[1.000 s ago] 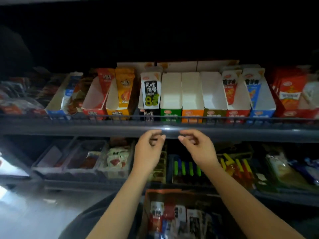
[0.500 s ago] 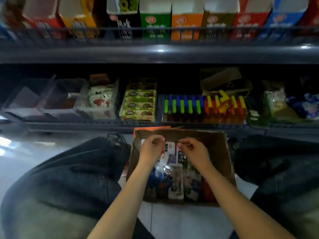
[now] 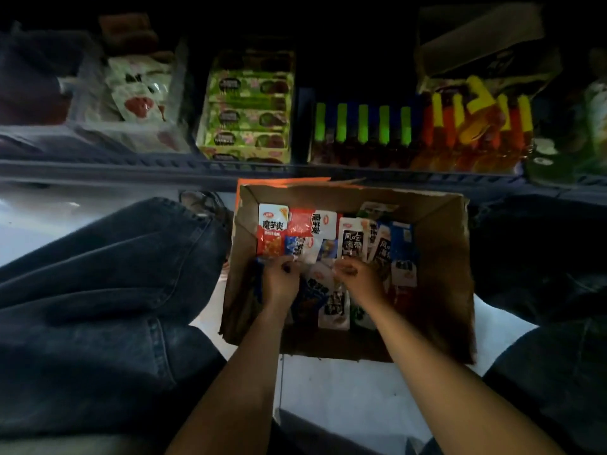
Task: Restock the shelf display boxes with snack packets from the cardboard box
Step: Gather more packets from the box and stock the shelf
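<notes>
Head view: the cardboard box (image 3: 440, 257) sits on the pale floor (image 3: 345, 389) between the person's denim-clad knees, just in front of the shelf (image 3: 131, 165). Snack packets (image 3: 353, 239) lie jumbled inside it, red, white and blue. Both hands are down in the pile: the left hand (image 3: 279, 280) has its fingers curled onto a small packet (image 3: 303, 249), and the right hand (image 3: 358, 277) is curled too, though I cannot tell what it grips.
</notes>
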Tool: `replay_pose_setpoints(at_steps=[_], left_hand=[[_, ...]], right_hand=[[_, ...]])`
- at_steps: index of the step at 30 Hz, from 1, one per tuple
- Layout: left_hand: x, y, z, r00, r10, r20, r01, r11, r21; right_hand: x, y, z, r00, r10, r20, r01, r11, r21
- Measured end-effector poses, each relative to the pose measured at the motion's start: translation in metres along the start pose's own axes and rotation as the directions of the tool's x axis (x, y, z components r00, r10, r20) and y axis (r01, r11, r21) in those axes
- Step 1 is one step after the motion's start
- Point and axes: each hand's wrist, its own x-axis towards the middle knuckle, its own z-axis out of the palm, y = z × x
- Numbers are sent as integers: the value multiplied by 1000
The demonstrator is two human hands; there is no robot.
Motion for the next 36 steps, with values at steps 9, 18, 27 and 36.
replay_pose_setpoints(at_steps=[9, 18, 27, 36], left_hand=[[18, -21, 5, 997, -70, -22, 68, 993, -92], [18, -21, 7, 959, -55, 279, 99, 985, -144], [17, -18, -5, 987, -91, 134, 123, 961, -246], [11, -11, -5, 985, -132, 114, 169, 880, -443]], right_hand=[[29, 11, 32, 999, 6, 32, 1, 977, -212], [36, -4, 13, 991, 12, 137, -13, 1000, 8], [38, -37, 1, 986, -38, 163, 4, 978, 207], [20, -23, 9, 956, 76, 284, -133, 973, 188]])
